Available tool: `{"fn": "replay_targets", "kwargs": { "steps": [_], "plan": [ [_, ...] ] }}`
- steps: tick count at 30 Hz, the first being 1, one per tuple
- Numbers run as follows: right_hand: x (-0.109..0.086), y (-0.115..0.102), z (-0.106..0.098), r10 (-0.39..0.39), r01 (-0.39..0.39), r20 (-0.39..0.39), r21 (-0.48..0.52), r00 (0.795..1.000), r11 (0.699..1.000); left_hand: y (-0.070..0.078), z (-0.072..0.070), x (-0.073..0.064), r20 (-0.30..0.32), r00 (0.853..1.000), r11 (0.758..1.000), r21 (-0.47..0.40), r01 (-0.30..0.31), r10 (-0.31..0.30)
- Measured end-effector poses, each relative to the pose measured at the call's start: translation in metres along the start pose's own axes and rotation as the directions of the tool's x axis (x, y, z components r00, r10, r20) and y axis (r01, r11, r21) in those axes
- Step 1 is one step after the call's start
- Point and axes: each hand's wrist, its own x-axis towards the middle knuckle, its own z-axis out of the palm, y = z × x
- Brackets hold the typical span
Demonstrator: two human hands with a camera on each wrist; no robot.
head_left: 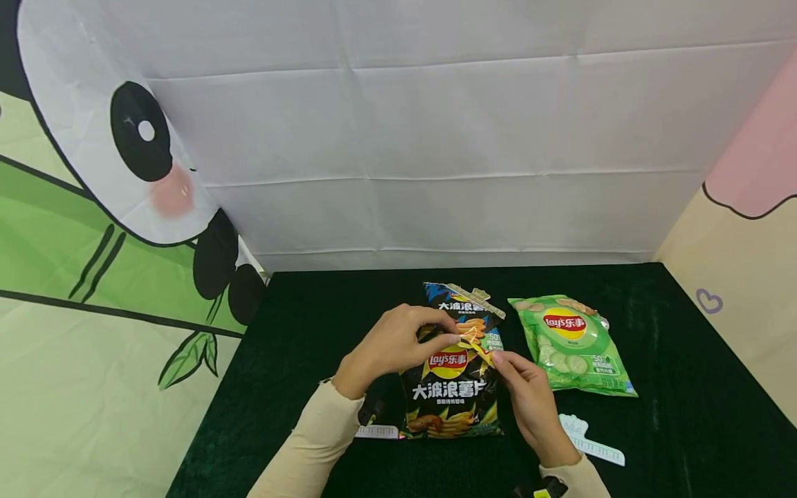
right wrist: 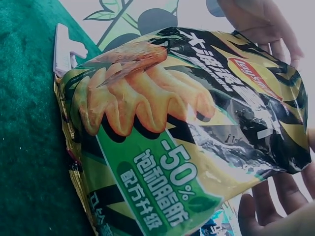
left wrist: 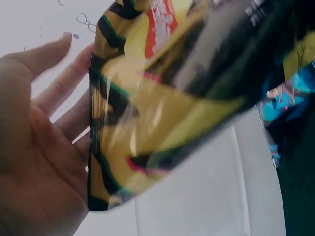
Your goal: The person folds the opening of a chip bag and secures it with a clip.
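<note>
A black-and-yellow chip bag (head_left: 448,408) stands between my two hands, its printed front towards me. My left hand (head_left: 401,339) pinches the folded yellow top edge at its left part between thumb and fingers. At the right end of that edge, my right hand (head_left: 529,398) pinches it with thumb and forefinger. The right wrist view shows the bag's front (right wrist: 157,103) close up, with a hand on either side. In the left wrist view the bag's top corner (left wrist: 133,123) hides part of the left fingers.
Behind the black bag lies a blue chip bag (head_left: 445,299), a pale clip (head_left: 476,301) across its top. A green chip bag (head_left: 569,346) lies to the right. One light-blue clip (head_left: 594,446) is beside my right wrist; a whitish clip (head_left: 376,432) sits at the black bag's lower left.
</note>
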Motion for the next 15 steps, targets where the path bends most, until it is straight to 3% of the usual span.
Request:
{"fn": "replay_targets", "kwargs": {
  "steps": [4, 8, 12, 15],
  "plan": [
    [0.0002, 0.0017, 0.0003, -0.016, 0.016, -0.006, -0.016, 1.0, 1.0, 0.0037, 0.0029, 0.003, -0.014, 1.0, 1.0, 0.003, 0.027, -0.027],
    [0.0005, 0.0041, -0.0002, -0.029, 0.029, -0.01, -0.029, 1.0, 0.999, 0.006, 0.0034, 0.004, -0.016, 0.996, 0.995, 0.026, 0.092, -0.092],
    [0.0011, 0.0055, -0.0014, -0.043, 0.042, -0.015, -0.036, 0.999, 0.998, 0.0074, 0.0012, 0.004, 0.029, 0.989, 0.987, 0.068, 0.145, -0.147],
    [0.0014, 0.0059, -0.0022, -0.048, 0.047, -0.022, -0.046, 0.999, 0.998, 0.0073, 0.0002, 0.0041, 0.054, 0.986, 0.984, 0.091, 0.151, -0.156]
  ]
}}
